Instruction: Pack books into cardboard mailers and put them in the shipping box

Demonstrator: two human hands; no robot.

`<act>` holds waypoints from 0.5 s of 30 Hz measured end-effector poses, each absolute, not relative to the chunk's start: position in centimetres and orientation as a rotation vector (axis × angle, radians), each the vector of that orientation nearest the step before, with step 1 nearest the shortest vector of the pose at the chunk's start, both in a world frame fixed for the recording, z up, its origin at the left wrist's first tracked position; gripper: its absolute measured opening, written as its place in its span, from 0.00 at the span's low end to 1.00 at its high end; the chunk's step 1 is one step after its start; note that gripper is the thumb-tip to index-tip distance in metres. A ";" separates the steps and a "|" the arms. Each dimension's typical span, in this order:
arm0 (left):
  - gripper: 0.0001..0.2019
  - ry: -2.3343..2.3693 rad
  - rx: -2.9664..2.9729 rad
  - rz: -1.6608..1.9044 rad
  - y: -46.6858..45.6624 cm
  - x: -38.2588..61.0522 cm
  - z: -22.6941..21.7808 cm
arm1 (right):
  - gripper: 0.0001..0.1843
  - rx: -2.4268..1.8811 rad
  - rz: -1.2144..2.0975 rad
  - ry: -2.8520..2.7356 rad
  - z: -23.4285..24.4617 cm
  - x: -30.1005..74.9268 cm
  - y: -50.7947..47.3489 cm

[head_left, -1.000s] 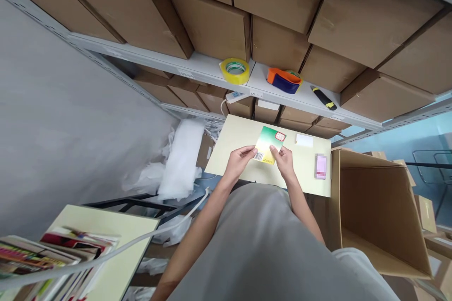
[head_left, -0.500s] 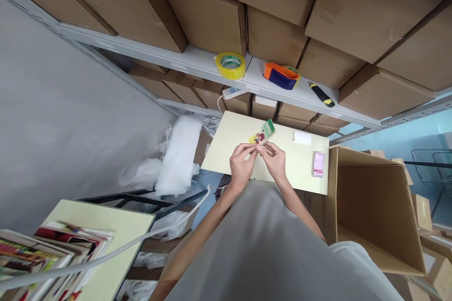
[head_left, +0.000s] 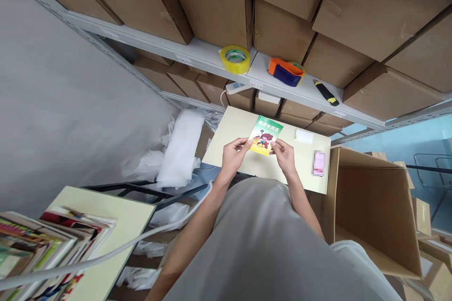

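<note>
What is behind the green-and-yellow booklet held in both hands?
Pale tabletop shows to either side of the booklet, beyond the left hand and right hand. The booklet's back cover and whatever lies directly behind it are covered.

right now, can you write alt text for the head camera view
A person's left hand and right hand hold a rectangular green-and-yellow cartoon-printed booklet or card above a pale yellow rectangular table. Beyond it, a light grey metal shelf carries brown cardboard boxes and a round yellow tape roll. A large open brown cardboard box sits to the right.
</note>
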State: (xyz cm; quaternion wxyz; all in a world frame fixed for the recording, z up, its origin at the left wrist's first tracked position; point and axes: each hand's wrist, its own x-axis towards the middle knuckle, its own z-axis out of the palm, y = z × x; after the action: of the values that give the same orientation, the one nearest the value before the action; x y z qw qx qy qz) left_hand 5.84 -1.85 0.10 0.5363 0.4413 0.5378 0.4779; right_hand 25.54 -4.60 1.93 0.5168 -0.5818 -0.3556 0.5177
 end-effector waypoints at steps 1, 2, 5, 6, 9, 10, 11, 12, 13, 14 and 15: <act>0.26 1.290 1.015 1.167 -2.0 6.1 0.0 | 0.31 -1.414 1.229 -0.820 1.7 25.5 -4.6; 0.26 1.308 0.993 1.203 -2.1 6.3 -0.1 | 0.32 -1.434 1.198 -0.786 1.6 25.5 -4.6; 0.23 1.408 1.015 1.316 -2.6 6.9 0.0 | 0.31 -1.462 1.100 -0.737 1.7 25.2 -4.8; 0.22 1.446 1.051 1.349 -2.7 7.1 0.2 | 0.30 -1.454 1.102 -0.742 2.0 24.9 -4.9; 0.16 1.502 1.249 1.398 -3.7 7.8 1.0 | 0.30 -1.399 1.201 -0.765 2.8 23.5 -5.2; 0.14 1.489 1.335 1.397 -4.2 8.2 1.3 | 0.30 -1.375 1.223 -0.772 3.0 22.9 -5.2; 0.12 1.467 1.424 1.391 -4.6 8.6 1.6 | 0.30 -1.356 1.225 -0.778 3.2 22.5 -5.2; 0.10 1.440 1.512 1.376 -5.1 9.0 1.9 | 0.29 -1.346 1.209 -0.784 3.3 22.2 -5.1; 0.08 1.412 1.590 1.355 -5.4 9.3 2.1 | 0.28 -1.352 1.180 -0.793 3.3 22.0 -5.0; 0.07 1.387 1.651 1.331 -5.6 9.5 2.2 | 0.29 -1.373 1.143 -0.803 3.3 22.1 -4.9; 0.07 1.372 1.690 1.311 -5.6 9.6 2.4 | 0.31 -1.404 1.111 -0.814 3.3 22.4 -4.8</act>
State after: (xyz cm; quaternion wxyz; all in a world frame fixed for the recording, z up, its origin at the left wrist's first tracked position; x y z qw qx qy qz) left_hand 9.61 -5.63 2.35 0.2958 0.6352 0.5157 0.4930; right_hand 22.37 -4.81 3.28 0.5542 -0.5940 -0.3447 0.4703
